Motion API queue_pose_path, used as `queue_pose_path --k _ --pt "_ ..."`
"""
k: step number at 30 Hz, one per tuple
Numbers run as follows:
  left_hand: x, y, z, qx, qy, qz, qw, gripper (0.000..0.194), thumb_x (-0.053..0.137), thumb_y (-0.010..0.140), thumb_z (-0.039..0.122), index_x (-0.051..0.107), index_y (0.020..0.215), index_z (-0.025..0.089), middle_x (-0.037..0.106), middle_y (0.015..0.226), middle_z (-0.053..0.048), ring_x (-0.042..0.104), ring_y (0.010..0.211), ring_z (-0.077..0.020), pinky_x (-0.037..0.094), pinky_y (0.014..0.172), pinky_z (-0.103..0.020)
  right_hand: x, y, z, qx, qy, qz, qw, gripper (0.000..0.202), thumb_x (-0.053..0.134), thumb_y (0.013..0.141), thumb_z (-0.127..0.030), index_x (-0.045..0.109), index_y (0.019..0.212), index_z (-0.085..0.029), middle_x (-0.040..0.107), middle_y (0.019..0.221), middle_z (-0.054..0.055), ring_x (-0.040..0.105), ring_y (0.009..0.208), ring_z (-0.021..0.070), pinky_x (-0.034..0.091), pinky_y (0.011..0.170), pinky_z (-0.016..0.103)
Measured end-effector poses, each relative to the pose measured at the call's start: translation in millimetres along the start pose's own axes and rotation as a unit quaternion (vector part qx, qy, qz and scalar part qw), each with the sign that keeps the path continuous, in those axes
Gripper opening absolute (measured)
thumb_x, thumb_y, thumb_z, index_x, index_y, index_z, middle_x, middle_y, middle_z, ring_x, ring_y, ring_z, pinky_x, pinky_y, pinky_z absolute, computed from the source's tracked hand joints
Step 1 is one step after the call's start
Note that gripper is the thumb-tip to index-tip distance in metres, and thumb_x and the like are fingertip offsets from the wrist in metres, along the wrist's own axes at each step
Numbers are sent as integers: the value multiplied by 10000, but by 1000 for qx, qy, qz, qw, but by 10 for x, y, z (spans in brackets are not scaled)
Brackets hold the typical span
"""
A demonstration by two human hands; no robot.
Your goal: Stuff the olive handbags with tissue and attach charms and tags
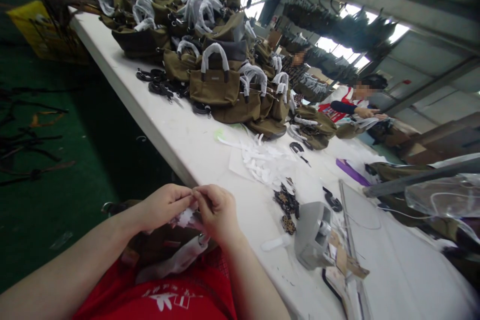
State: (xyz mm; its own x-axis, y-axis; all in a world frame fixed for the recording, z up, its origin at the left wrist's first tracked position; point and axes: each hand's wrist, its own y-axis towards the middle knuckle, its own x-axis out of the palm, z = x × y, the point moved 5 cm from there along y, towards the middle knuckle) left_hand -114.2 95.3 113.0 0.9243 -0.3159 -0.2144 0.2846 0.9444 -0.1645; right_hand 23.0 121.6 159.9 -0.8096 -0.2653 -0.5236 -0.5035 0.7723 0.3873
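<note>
An olive handbag (159,244) rests against my red shirt at the table's near edge, partly hidden by my forearms. One of its handles (183,257) is covered in white wrapping. My left hand (163,206) is closed, its thumb and fingertips pinching at crumpled white wrapping (184,219) above the bag. My right hand (218,212) is closed too, with thumb and forefinger meeting the left fingertips at the top of that wrapping. The exact bit between the fingertips is hidden.
On the white table (168,132) stands a pile of olive handbags (213,87) with wrapped handles. Black straps (159,82), white wrapping strips (266,160), dark patterned tags (288,205) and a grey tape dispenser (312,235) lie around. Across the table, a co-worker (343,100) handles a bag.
</note>
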Motion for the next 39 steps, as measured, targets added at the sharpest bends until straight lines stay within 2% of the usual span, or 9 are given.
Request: queue_pose_path --k 10,14,19,22,25,28,32,36,39 --pt "50 -10 83 -43 -88 -24 995 507 481 902 621 580 737 152 547 544 18 480 459 -97 361 436 -188 72 -35 233 145 177 -11 973 215 543 926 -314 702 852 -190 703 757 -3 622 697 134 471 643 226" --pt "45 -10 67 -53 -90 -43 994 511 513 879 634 542 698 157 523 508 30 458 428 -88 360 419 -181 96 -19 248 159 190 -20 969 220 535 927 -308 684 819 -186 695 747 -4 614 681 135 460 624 229" --pt "61 27 -26 -71 -85 -41 993 477 533 861 619 608 802 152 544 561 21 460 441 -102 391 414 -202 40 -49 29 39 -61 -37 997 172 506 949 -243 658 879 -201 710 801 21 640 739 164 438 676 263" --pt "95 42 18 -39 -32 -10 999 367 541 870 475 618 717 151 574 589 0 484 484 -115 374 429 -204 89 -127 -132 -64 -274 -69 957 60 561 878 -180 617 873 -200 677 767 38 602 697 191 385 621 294" --pt "137 20 100 -15 26 42 999 314 499 860 331 580 609 161 589 553 -3 505 503 -126 359 457 -209 126 -202 -205 -116 -332 -77 933 26 572 860 -198 593 875 -200 655 747 40 576 667 195 367 595 307" --pt "158 -9 137 -24 63 90 994 367 493 869 352 544 557 165 572 493 -1 505 483 -131 347 474 -220 46 -213 -182 -86 -223 -25 971 135 478 929 -221 602 880 -200 669 754 40 600 687 177 400 632 292" --pt "150 -4 146 -17 113 110 987 403 507 884 419 563 582 158 572 514 3 506 508 -133 295 489 -230 -102 -158 65 99 3 75 992 222 455 950 -312 630 895 -188 677 772 31 611 707 154 434 640 258" --pt "129 -12 178 26 152 94 984 439 441 935 442 559 623 156 545 554 8 482 549 -130 288 534 -247 59 -96 289 212 185 -21 959 318 573 854 -428 593 662 -176 563 567 -20 497 541 115 376 511 220" --pt "139 -54 217 79 172 56 980 440 383 972 426 526 650 163 533 593 13 468 570 -125 285 559 -253 103 -70 373 230 210 -24 950 369 591 838 -466 572 613 -173 495 509 -39 417 486 92 329 474 212"
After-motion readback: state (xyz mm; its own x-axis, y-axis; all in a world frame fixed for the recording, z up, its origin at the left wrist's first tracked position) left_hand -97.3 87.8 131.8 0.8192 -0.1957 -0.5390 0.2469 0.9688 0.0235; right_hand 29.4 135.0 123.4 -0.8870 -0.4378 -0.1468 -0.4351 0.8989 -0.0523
